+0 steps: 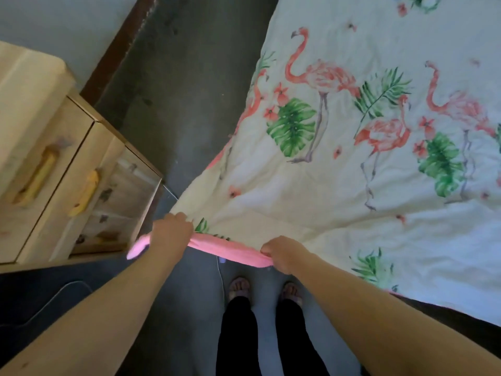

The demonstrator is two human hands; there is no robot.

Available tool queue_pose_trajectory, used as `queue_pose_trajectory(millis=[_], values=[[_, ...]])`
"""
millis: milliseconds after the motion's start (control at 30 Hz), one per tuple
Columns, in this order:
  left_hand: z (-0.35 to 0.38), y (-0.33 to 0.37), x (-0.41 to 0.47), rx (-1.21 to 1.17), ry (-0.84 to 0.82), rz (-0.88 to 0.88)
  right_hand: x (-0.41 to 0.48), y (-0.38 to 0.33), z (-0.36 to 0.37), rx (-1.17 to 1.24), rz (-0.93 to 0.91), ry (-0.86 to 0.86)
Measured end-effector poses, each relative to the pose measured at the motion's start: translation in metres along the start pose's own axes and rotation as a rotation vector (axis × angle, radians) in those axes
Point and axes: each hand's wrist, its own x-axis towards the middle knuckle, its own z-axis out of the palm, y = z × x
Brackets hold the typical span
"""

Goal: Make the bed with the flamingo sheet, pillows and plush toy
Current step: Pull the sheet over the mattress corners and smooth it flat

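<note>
My left hand (169, 234), right hand (282, 253) both pinching pink hem of flamingo sheet (339, 147). Soft, light, limp; hold corners, pull taut.

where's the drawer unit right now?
Head view, left side: drawer unit stands just left of the left hand, which grips the sheet edge.
</note>
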Motion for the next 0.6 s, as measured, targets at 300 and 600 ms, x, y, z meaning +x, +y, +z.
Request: queue_pose_trajectory(millis=[300,600], values=[[0.031,0.016,0.029,0.001,-0.127,0.045,0.024,0.015,0.02,0.109,0.054,-0.055],[-0.027,0.067,0.052,-0.09,0.149,0.235,0.004,0.055,0.019,0.22,0.108,0.138]])
